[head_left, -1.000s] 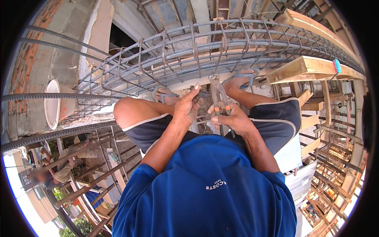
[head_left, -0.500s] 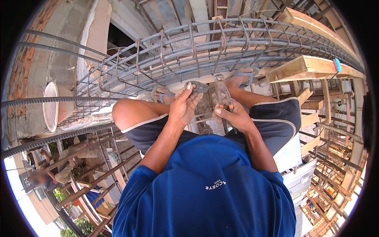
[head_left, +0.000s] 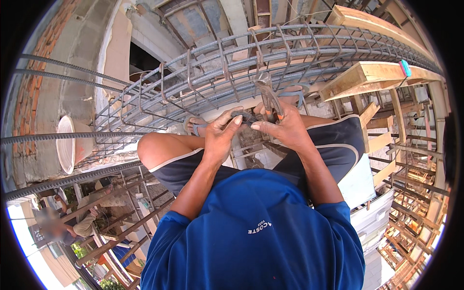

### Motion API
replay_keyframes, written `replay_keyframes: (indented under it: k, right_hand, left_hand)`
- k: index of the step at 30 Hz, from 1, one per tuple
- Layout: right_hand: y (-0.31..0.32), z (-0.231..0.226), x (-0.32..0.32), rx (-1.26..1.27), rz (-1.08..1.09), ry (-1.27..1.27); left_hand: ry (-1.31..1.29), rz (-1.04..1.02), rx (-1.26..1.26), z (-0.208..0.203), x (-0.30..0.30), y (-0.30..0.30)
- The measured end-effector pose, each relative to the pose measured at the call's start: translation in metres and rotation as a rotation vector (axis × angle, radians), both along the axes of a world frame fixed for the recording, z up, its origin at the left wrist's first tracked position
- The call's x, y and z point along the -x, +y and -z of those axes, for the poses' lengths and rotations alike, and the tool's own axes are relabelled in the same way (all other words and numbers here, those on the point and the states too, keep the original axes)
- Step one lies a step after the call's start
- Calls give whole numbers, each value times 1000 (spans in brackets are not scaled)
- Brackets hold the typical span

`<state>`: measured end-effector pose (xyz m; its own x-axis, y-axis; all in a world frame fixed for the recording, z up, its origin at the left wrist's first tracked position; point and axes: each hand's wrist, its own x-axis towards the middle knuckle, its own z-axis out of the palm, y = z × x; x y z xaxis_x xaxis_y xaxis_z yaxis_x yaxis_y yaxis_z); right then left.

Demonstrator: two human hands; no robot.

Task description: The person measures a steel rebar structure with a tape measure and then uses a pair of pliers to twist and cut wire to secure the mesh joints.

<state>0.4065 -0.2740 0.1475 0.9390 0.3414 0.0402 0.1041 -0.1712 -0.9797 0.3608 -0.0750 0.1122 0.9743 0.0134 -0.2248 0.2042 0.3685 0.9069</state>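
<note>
Between my knees, my left hand [head_left: 220,136] pinches a small dark coil of tie wire [head_left: 245,116] between thumb and fingers. My right hand [head_left: 289,129] is wrapped round a pair of pincers [head_left: 269,95], their metal jaws pointing up and away and orange showing on the handles. The right thumb reaches across to the wire coil, so the two hands almost meet; whether it grips a strand is too small to tell. Just beyond the hands runs a long rebar cage [head_left: 227,73] of lengthwise bars and square stirrups.
A whitish bucket [head_left: 65,145] lies tipped at the left beside long loose rebars [head_left: 72,137]. Timber boards [head_left: 360,82] jut in at the right, above wooden scaffolding [head_left: 411,193]. My sandalled feet [head_left: 195,125] rest beneath the cage. Another person [head_left: 53,224] is at the lower left.
My hands have come together. The right hand has risen with the pincers, and its thumb now meets the wire coil. The left hand has turned inward, still holding the coil.
</note>
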Motion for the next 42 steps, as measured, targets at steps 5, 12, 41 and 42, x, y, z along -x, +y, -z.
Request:
replay_keyframes:
  k: [5, 12, 41, 42]
  right_hand:
    - [0, 1, -2, 71, -28, -51]
    - [-4, 21, -3, -318, -73, 342]
    - [-11, 54, 2, -481, 4, 377]
    - [-11, 53, 2, -497, -6, 392]
  left_hand:
    - [-61, 58, -139, -5, 2, -2]
    - [112, 139, 70, -9, 1, 0]
    - [-102, 133, -51, 5, 8, -7]
    - [-97, 158, -71, 2, 7, -7]
